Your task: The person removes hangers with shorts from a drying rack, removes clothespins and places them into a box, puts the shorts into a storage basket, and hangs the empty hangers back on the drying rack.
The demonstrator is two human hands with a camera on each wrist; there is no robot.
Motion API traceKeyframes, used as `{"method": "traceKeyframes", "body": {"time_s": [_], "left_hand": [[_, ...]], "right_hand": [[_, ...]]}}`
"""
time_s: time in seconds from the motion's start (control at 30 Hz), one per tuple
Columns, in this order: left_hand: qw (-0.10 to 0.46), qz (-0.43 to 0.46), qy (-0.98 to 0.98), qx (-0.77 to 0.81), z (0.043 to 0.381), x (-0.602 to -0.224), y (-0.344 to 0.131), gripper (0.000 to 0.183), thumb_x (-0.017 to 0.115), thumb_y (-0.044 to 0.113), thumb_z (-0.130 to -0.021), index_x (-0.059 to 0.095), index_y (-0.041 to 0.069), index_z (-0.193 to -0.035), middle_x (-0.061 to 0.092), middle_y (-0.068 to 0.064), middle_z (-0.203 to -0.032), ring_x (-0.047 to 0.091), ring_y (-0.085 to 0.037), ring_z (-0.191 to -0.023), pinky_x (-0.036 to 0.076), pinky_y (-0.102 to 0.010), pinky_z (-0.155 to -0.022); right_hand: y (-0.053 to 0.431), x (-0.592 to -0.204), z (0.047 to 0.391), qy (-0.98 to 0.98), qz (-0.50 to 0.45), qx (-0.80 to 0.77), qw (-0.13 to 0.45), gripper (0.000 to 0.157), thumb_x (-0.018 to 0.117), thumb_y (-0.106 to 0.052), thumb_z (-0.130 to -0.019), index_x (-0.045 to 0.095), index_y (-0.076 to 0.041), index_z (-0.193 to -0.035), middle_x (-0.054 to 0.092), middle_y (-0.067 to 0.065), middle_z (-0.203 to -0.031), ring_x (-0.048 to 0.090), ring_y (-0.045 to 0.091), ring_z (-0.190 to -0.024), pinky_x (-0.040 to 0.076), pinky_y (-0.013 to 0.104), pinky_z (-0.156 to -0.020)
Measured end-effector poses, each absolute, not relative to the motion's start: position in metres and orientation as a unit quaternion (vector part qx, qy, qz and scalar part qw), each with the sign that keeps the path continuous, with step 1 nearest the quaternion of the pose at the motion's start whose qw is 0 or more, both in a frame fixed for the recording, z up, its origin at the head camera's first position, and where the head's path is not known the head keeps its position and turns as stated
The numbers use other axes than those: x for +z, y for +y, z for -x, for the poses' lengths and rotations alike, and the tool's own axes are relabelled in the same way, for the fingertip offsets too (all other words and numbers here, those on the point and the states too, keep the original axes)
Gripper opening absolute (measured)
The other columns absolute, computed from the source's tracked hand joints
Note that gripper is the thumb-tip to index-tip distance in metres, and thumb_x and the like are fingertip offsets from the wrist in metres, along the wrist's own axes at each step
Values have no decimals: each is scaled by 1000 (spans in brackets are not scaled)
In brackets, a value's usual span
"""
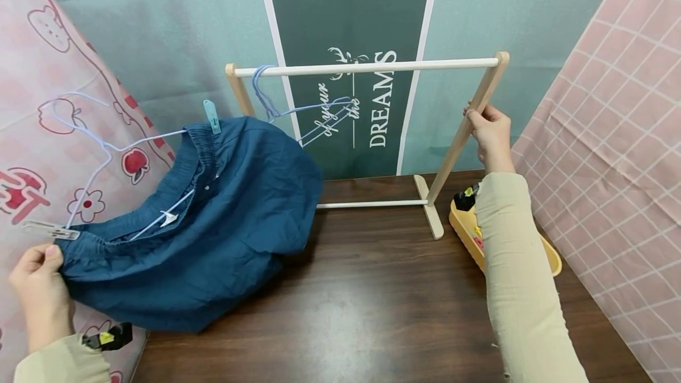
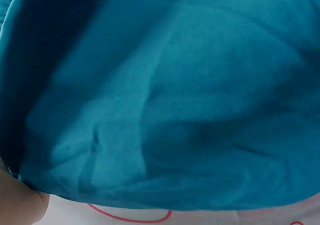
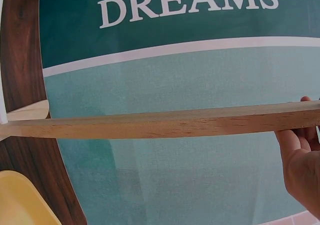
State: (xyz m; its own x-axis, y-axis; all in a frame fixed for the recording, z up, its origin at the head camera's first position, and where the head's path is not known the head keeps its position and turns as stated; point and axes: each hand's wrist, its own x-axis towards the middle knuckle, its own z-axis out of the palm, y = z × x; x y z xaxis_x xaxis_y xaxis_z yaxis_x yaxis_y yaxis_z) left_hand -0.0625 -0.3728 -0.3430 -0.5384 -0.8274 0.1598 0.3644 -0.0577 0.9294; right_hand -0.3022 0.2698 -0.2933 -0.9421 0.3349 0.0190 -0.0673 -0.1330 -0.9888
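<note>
Dark blue shorts (image 1: 239, 194) with an elastic waist hang from a pale blue wire hanger (image 1: 101, 143), fixed by a teal clothespin (image 1: 211, 116) and a clear clothespin (image 1: 50, 229). At the far left my left hand (image 1: 39, 282) pinches the waistband corner beneath the clear clothespin. The shorts fill most of the left wrist view. My right hand (image 1: 490, 132) grips the right wooden post (image 3: 175, 125) of a small clothes rack (image 1: 367, 67), thumb and fingers on either side of it. The shorts cover the rack's lower left part.
Blue hangers (image 1: 266, 96) hang on the left of the rack's white rail. A yellow tray (image 1: 553, 256) with small items stands on the brown table (image 1: 340, 312) at right, partly behind my right forearm. Patterned cloths (image 1: 601, 152) enclose the sides and back.
</note>
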Motion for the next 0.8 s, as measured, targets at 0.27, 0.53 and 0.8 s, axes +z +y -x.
{"method": "traceKeyframes", "body": {"time_s": [0.27, 0.53, 0.8], "left_hand": [[394, -283, -680, -550, 56, -354, -381, 46, 48, -2, -93, 58, 33, -65, 50, 26, -62, 40, 2, -68, 31, -5, -61], [336, -317, -784, -414, 51, -362, -386, 40, 46, 16, -98, 43, 49, -75, 37, 37, -68, 34, 12, -69, 27, -6, -68], [271, -332, -858, -283, 55, -364, -384, 37, 37, 19, -101, 54, -9, -117, 58, -1, -97, 46, -9, -84, 31, -23, -81]], "right_hand": [[270, -294, 301, -640, 97, 749, 139, 35, 61, -16, -91, 62, -14, -127, 66, -10, -93, 54, 17, -118, 28, 41, -117], [270, -294, 301, -637, 93, 752, 145, 34, 61, -14, -91, 64, -13, -124, 67, -8, -95, 58, 12, -109, 30, 42, -116], [269, -293, 302, -631, 97, 757, 139, 35, 61, -13, -91, 63, -13, -126, 66, -10, -92, 57, 14, -113, 31, 40, -116]]}}
